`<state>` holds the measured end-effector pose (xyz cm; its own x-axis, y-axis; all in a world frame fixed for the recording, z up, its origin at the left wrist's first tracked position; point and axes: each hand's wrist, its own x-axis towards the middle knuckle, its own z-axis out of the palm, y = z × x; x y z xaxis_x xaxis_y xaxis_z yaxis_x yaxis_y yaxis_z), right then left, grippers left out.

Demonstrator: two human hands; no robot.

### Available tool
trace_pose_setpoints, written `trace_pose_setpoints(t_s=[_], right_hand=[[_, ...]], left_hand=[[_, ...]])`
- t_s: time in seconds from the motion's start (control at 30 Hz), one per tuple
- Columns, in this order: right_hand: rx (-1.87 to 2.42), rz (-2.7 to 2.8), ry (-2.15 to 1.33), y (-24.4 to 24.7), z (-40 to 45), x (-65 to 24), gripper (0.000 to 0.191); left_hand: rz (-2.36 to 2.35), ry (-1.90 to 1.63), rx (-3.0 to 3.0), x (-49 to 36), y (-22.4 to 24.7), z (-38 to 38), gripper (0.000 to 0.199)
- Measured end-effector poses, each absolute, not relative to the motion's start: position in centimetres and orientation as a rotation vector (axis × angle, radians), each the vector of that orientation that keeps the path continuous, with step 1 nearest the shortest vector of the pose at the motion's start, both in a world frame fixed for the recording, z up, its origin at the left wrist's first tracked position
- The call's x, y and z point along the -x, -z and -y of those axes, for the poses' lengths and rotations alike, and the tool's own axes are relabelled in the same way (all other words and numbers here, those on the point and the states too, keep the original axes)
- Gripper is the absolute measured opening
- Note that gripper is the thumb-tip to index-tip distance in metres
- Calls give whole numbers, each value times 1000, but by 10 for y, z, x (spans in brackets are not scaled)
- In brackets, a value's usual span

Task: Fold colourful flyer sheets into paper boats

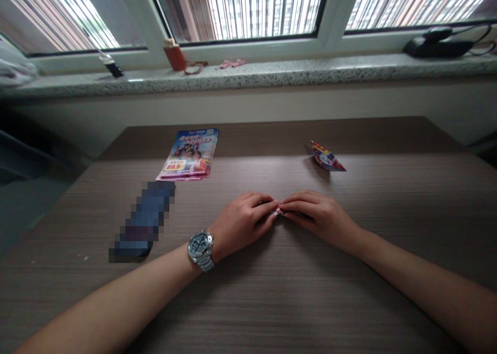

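Between my fingertips, just above the tabletop, is a small folded piece of printed paper, red and white where it shows. My left hand, with a metal watch on its wrist, pinches the paper's left side. From the right, my right hand pinches the same piece, the fingertips of both hands nearly meeting. Most of the paper is hidden by my fingers, so its shape cannot be made out. Beyond my right hand a folded paper piece with colourful print stands on the table.
A stack of printed flyers lies at the back left of the wooden table. Nearer me is a dark blurred-out flat object. The stone windowsill behind holds a red lighter-like item and a black device with a cable.
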<state>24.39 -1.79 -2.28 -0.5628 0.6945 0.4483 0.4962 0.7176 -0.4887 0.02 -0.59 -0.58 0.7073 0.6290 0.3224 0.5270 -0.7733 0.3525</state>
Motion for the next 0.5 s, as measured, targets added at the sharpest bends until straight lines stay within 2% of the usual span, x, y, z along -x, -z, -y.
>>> trace_pose_setpoints(t_s=[0.27,0.5], right_hand=[[909,2231,-434,21,19,-244,19],[867,2219,-301,16,24,-248,27]], left_hand=[[-934,-661,-2569,-1,5,7,30],[-1007,-627,-2331,1,-2,8,30]])
